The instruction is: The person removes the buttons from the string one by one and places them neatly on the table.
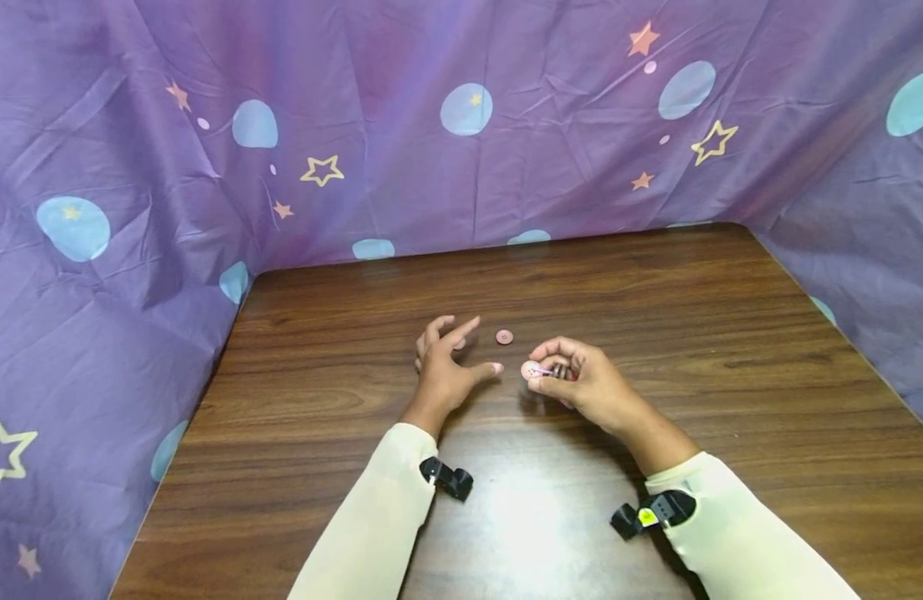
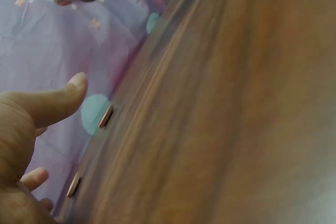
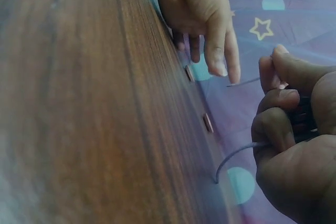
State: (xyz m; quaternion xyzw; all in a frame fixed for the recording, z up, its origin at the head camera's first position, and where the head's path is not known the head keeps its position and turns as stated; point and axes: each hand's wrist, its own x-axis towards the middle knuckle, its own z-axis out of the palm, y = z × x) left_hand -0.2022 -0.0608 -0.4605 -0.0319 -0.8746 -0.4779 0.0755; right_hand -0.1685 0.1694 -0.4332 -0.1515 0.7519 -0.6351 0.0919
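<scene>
My right hand [image 1: 592, 387] pinches a round pink button [image 1: 530, 371] between thumb and fingers, above the table. A thin grey cord [image 3: 233, 156] hangs in a curve from this hand, and its thin end [image 3: 244, 82] sticks out past the fingertips. Inside the curled fingers sits a dark ridged thing [image 3: 302, 114], mostly hidden. My left hand [image 1: 446, 371] is spread with thumb and fingers apart, holding nothing. One flat pink button [image 1: 460, 343] lies partly hidden behind its fingers; a second button [image 1: 504, 337] lies between the two hands, farther back.
The brown wood-grain table [image 1: 319, 500] stretches under both arms, with a bright glare near the front. A purple curtain [image 1: 401, 167] with stars and blue spots hangs behind and at both sides. Black camera mounts [image 1: 446, 477] sit on both sleeves.
</scene>
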